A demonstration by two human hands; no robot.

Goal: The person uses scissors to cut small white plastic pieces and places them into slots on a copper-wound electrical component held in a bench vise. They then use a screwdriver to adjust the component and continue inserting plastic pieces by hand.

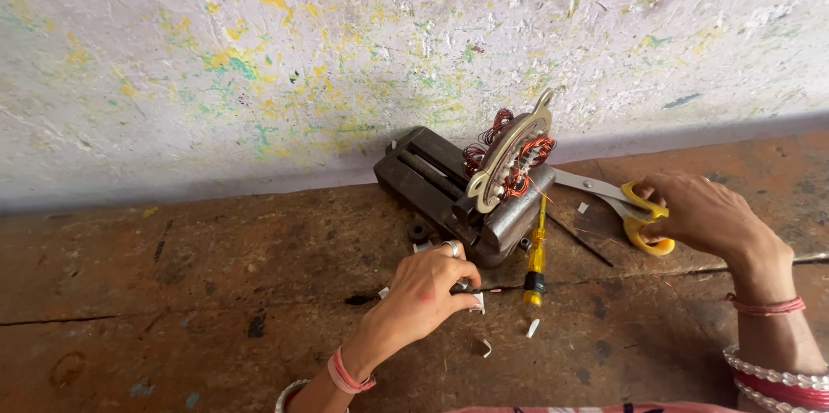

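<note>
Nearest to us, our left hand (pixel 423 288) rests on the worn brown desk (pixel 173 292), fingers curled shut around a small white scrap (pixel 477 301) pinched at the fingertips; more white snippets (pixel 532 327) lie scattered just beyond it toward the near edge. Just to the right of that hand lies a small yellow screwdriver (pixel 535 262), its long axis running from near to far, tip pointing up toward the dark metal block (pixel 449 188). Farther right, our right hand (pixel 704 214) is closed through the yellow handles of the scissors (pixel 609 197); their blades look closed and point left toward the wound stator. That stator (pixel 509 158), a pale metal ring carrying copper-red coils, stands tilted on the block near the far edge of the desk, against the paint-flecked wall (pixel 345 50). It lies ahead of both hands, between them: up and right of our left hand, left of our right. The scissor tips almost touch it, so our right hand's tool is the nearer, while the left hand sits just below the block.
</note>
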